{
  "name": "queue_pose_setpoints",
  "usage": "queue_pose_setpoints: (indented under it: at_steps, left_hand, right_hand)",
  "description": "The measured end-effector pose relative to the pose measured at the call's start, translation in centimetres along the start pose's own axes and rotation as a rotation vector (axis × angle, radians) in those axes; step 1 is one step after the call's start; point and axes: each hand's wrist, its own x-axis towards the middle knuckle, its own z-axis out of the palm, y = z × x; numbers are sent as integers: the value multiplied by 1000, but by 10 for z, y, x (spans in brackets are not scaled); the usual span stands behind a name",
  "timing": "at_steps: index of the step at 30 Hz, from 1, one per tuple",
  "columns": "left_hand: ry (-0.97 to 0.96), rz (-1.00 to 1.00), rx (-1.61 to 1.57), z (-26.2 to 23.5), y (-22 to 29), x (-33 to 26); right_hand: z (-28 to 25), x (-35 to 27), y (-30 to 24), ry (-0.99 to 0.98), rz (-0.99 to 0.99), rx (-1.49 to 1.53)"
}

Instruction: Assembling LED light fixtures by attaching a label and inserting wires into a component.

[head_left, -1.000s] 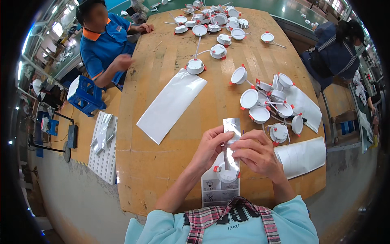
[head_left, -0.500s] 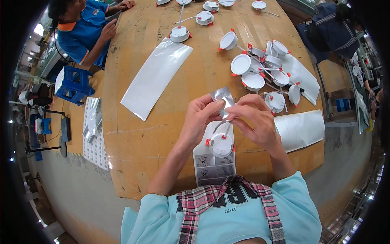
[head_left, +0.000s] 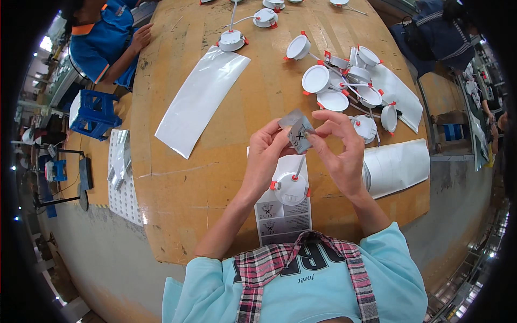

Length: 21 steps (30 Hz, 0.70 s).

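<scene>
A small silver label (head_left: 298,133) with dark print is bent between my hands, above the table. My left hand (head_left: 265,153) pinches its left side between thumb and fingers. At its right edge the thumb and forefinger of my right hand (head_left: 341,151) grip it, the other fingers curled loosely. Just below lies a round white downlight (head_left: 292,189), back side up, with orange-red-tipped spring clips. Its grey cable (head_left: 297,169) rises toward the label; where it ends is hidden. Under the downlight is a sheet of printed silver labels (head_left: 285,223).
Several white downlights (head_left: 316,79) with cables are heaped at the right, beside white sheets (head_left: 399,168). A glossy white sheet (head_left: 202,102) lies left of centre, a downlight (head_left: 231,40) at its top. A co-worker in blue (head_left: 105,40) is at the far left, near a blue stool (head_left: 94,114).
The label has turned so its printed face shows, and my right fingers have moved to its right edge and opened out somewhat. The view has shifted slightly.
</scene>
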Motion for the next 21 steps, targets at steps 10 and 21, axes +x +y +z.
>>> queue_pose_setpoints:
  at_steps: [10, 21]
  left_hand:
    - [-31, -101, -90, 9, 1, 2]
    - [-2, 6, -43, 6, -8, 1]
  right_hand:
    - [1, -1, 12, 40, -56, -27]
    - [3, 0, 8, 69, 31, 53]
